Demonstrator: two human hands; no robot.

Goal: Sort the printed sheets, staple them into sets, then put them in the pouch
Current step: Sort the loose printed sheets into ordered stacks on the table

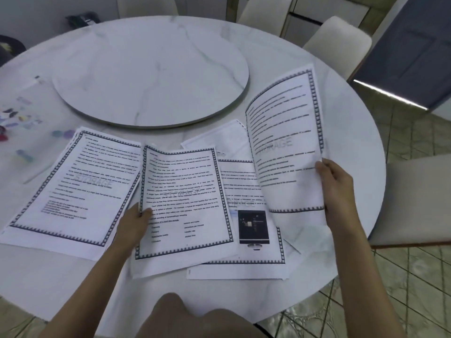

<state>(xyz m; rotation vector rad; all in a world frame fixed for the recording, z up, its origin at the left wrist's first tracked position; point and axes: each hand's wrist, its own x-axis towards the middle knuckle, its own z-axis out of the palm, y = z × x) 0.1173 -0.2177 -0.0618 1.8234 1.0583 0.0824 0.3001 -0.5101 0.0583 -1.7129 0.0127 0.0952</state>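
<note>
Printed sheets with dark patterned borders and a faint "STORAGE" watermark lie on the round white marble table [341, 240]. A pile of sheets [73, 191] rests flat at the left. My left hand [133, 222] pinches the left edge of a middle sheet [185, 198], which is slightly lifted. My right hand [335, 181] holds a curled sheet [285, 142] up off the table at the right. Under it lies a sheet with a dark monitor picture [253, 226], on top of more sheets. No stapler or pouch is plainly visible.
A raised round turntable [151, 69] fills the table's centre. A clear plastic sheet with small coloured stickers [19, 115] lies at far left. Pale chairs [339, 37] ring the far and right sides. A dark object [81, 19] sits at the back left edge.
</note>
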